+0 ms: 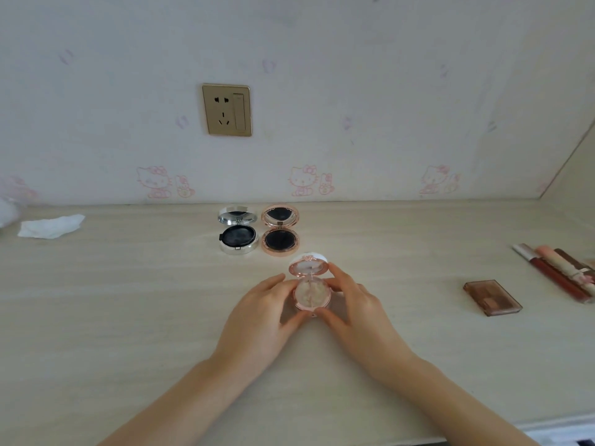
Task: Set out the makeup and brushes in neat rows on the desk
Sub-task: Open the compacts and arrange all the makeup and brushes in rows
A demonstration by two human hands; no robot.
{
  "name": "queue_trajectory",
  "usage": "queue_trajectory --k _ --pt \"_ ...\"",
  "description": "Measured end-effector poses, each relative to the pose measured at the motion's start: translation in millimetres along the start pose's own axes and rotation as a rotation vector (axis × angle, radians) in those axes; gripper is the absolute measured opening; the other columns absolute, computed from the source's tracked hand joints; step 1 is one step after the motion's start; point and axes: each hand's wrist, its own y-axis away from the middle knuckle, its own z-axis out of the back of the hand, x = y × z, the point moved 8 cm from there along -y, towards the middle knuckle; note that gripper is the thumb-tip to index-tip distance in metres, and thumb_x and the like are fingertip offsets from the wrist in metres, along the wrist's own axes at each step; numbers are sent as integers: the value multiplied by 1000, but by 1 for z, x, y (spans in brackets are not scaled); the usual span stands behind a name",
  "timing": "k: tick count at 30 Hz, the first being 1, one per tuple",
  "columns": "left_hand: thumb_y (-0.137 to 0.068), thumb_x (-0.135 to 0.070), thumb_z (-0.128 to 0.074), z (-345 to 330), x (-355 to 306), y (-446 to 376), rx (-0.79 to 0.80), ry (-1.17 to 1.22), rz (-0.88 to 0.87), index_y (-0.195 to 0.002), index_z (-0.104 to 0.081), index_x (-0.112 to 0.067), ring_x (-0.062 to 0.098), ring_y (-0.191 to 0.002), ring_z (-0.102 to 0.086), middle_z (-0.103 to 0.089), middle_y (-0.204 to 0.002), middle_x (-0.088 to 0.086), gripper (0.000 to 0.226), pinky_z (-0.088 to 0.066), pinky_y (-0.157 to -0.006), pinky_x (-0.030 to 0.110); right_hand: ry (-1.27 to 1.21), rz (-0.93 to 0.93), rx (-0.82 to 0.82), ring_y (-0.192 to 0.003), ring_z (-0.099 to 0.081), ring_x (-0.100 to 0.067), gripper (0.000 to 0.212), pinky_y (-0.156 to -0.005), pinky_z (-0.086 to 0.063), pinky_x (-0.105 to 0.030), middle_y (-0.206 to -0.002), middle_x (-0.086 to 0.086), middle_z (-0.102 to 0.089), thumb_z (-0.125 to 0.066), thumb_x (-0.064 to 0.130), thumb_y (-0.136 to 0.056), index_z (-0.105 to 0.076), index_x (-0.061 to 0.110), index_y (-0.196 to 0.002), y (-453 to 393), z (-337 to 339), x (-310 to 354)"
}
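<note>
A small round pink compact (311, 292) stands open at the middle of the desk (128, 300), its lid tipped up toward the wall. My left hand (260, 320) grips its left side with thumb and fingers. My right hand (351, 304) holds its right side, one finger up on the lid's rim. Behind it, side by side near the wall, lie an open silver compact (237, 232) and an open rose-gold compact (280, 231), both with dark pads.
A brown rectangular palette (492, 302) lies at the right. Several lip tubes (557, 272) lie together at the far right edge. A crumpled white tissue (51, 226) sits at the back left. A gold wall socket (227, 110) is above the desk.
</note>
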Motion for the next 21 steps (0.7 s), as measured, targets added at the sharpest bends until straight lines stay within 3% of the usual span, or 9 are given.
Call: queue_trajectory --k 3,6,10,14,17,20,21 --pt "-83 -51 -64 -4 -8 -15 -23 -75 -65 -121 -61 -35 9 -130 -44 -57 -133 -2 41 -36 -100 22 2 -14 0 -112 -51 -6 66 -88 -33 -5 -112 24 -56 -67 28 -87 -32 34 -143 -10 7 -8" --pt "-86 -49 -62 -12 -14 -35 -9 -104 -103 -120 -61 -33 11 -127 -47 -61 -127 -6 38 -39 -98 24 -8 -52 -4 -112 -55 -13 65 -91 -40 -18 -118 12 -61 -68 24 -86 -36 28 -143 -26 14 -18" --pt "-87 -49 -58 -21 -16 -61 -8 -143 -115 -121 -60 -32 11 -124 -47 -60 -124 -9 38 -42 -95 26 -38 -119 -7 -110 -59 -15 64 -90 -42 -21 -120 4 -65 -70 20 -84 -40 22 -141 -49 21 -33" --pt "-89 -48 -57 -30 -15 -75 10 -210 -134 -125 -54 -25 14 -128 -44 -58 -128 -4 43 -36 -99 24 -6 -173 12 -115 -55 -15 67 -86 -35 -15 -124 5 -63 -69 21 -86 -35 18 -143 -68 20 -46" --pt "-87 -42 -61 -26 -6 -76 6 -237 -123 -134 -46 -20 15 -138 -33 -49 -142 0 55 -29 -108 26 3 -222 34 -115 -54 -18 67 -88 -37 -16 -132 4 -58 -63 21 -89 -28 13 -146 -79 17 -55" --pt "-92 -48 -51 -24 9 -71 21 -317 -107 -146 -33 -20 12 -145 -18 -32 -154 -5 64 -16 -115 25 -21 -201 29 -113 -54 -16 66 -82 -40 -9 -117 12 -59 -67 32 -84 -36 20 -141 -83 12 -52" --pt "-94 -50 -44 -25 14 -69 39 -333 -99 -149 -27 -22 11 -146 -13 -26 -156 -6 65 -12 -116 24 -21 -188 30 -112 -54 -17 66 -85 -43 -14 -114 12 -61 -69 36 -81 -38 23 -138 -83 8 -51"
